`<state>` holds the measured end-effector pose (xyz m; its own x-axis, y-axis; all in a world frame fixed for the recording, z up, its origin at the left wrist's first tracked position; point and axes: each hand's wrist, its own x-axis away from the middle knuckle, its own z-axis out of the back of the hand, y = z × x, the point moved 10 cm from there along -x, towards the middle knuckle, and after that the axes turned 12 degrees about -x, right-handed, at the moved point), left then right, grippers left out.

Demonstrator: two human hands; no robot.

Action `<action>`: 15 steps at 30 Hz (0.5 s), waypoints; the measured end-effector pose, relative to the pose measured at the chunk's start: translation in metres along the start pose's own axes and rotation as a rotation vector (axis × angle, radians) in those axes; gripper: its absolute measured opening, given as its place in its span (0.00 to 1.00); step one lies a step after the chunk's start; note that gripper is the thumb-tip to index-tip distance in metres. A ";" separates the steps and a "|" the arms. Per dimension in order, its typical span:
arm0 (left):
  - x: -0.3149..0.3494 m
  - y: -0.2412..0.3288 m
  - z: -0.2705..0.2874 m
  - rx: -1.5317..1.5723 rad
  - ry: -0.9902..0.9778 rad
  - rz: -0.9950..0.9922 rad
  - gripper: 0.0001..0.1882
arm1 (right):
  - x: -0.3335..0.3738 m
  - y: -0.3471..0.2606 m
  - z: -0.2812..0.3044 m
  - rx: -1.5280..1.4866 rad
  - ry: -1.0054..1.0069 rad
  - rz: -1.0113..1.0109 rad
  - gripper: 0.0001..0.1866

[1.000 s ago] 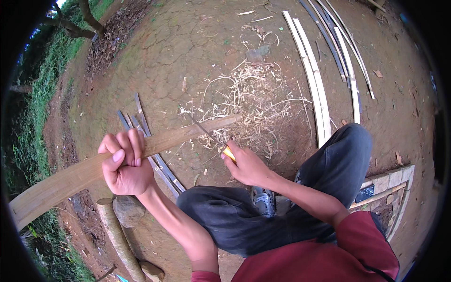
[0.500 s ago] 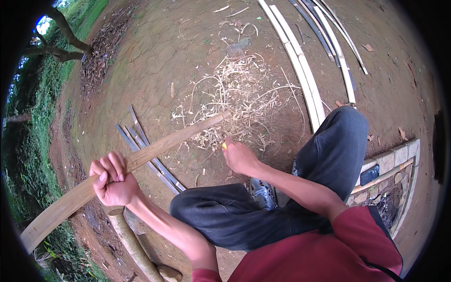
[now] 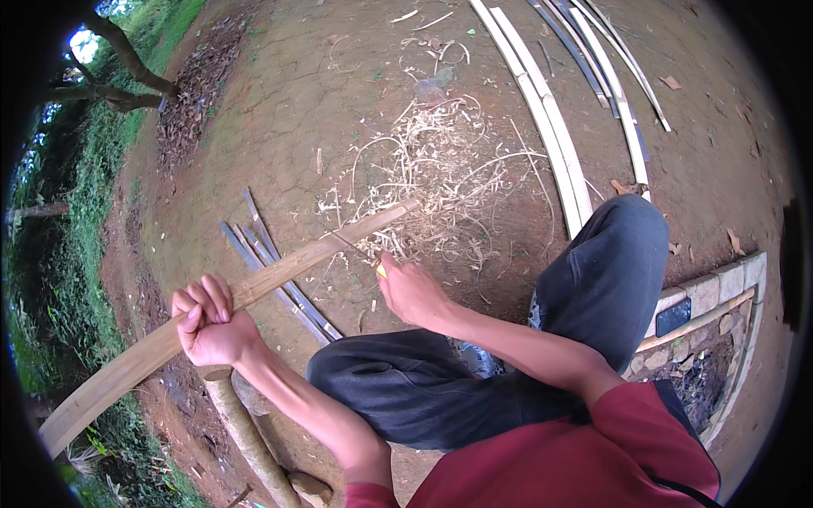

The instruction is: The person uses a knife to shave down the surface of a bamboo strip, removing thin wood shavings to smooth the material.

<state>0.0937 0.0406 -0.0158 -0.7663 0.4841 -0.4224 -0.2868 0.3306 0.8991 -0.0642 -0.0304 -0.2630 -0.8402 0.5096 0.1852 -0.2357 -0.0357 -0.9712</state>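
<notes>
The person sits low with knees drawn up in dark trousers (image 3: 525,372), working over bare earth. Nearest, the left hand (image 3: 210,326) is closed in a full fist around a long bamboo strip (image 3: 254,292), fingers wrapped over its top edge, holding it slanted from lower left up toward the middle of the ground. A little further on, the right hand (image 3: 411,292) is curled shut around a yellow-handled knife (image 3: 380,271) (only a sliver of the handle shows, and the blade is hard to make out), pressed against the underside of the strip near its far end.

As for progress, I judge the shaving well under way: a loose heap of pale curled shavings (image 3: 440,169) lies just past the strip's tip, while the stretch toward the left hand looks thick and unworked. Thin grey slats (image 3: 271,262) lie beneath the strip on the ground, and beyond the shavings several long pale split lengths (image 3: 550,144) rest side by side, likely finished or waiting pieces.
</notes>
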 end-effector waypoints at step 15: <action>0.005 0.001 -0.002 -0.089 0.118 -0.027 0.13 | -0.014 0.167 0.019 0.109 0.064 -0.512 0.23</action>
<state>0.0881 0.0414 -0.0164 -0.8183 0.3754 -0.4352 -0.3542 0.2669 0.8963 -0.1010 -0.0597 -0.4252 -0.5737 0.5365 0.6189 -0.6603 0.1442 -0.7371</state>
